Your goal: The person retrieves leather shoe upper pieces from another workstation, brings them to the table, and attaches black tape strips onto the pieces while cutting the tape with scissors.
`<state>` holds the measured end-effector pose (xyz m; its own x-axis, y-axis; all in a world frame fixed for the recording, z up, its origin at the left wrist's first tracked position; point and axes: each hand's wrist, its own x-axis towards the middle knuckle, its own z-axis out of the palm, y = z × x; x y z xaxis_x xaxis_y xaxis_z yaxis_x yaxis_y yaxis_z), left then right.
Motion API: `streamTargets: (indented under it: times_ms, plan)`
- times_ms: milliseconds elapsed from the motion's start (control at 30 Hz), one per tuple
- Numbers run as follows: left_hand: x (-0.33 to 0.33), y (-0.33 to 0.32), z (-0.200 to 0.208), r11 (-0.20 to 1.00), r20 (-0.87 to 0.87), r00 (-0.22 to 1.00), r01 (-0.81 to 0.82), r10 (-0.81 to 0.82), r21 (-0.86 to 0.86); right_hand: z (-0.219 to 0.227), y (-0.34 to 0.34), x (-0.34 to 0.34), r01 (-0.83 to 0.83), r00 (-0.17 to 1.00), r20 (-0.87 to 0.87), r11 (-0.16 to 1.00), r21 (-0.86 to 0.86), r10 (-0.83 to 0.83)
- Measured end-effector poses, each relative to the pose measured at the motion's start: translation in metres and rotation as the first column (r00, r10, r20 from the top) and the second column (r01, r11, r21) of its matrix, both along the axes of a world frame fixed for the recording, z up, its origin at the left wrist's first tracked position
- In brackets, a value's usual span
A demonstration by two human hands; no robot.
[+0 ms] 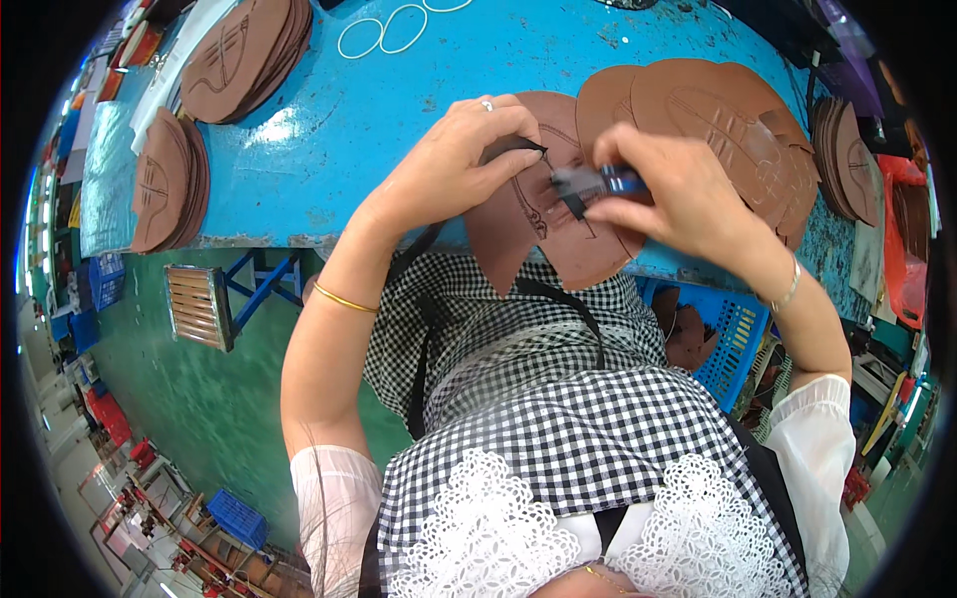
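A brown leather piece with stitched lines and a notched near edge lies at the table's front edge, under both hands. Over its left part, my left hand pinches a narrow black strip between thumb and fingers, its pointed end facing right. My right hand, smeared by motion, is closed on a small blue and grey tool with a black part. The tool's exact kind is too blurred to tell. It is over the middle of the leather, close to the strip's tip.
Brown leather pieces overlap beside my right hand. More stacks stand at the far left, left edge and right edge. White rings lie at the back of the blue table. A blue basket is below; a slatted stool stands left.
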<state>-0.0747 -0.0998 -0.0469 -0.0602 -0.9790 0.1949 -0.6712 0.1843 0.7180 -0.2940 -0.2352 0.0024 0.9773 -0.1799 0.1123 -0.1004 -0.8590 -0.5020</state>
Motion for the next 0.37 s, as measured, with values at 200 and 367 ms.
streamTargets:
  times_ms: [200, 367]
  plan:
    - [0.0, 0.004, -0.005, 0.985, -0.424, 0.889, -0.146, 0.174, 0.096, -0.012, 0.052, -0.019, -0.103, 0.993, -0.077, 0.962, -0.254, 0.086]
    - [0.003, 0.024, -0.006, 0.932, -0.535, 0.78, -0.36, 0.324, 0.041, -0.023, 0.065, -0.008, -0.039, 0.998, -0.054, 0.964, -0.261, 0.025]
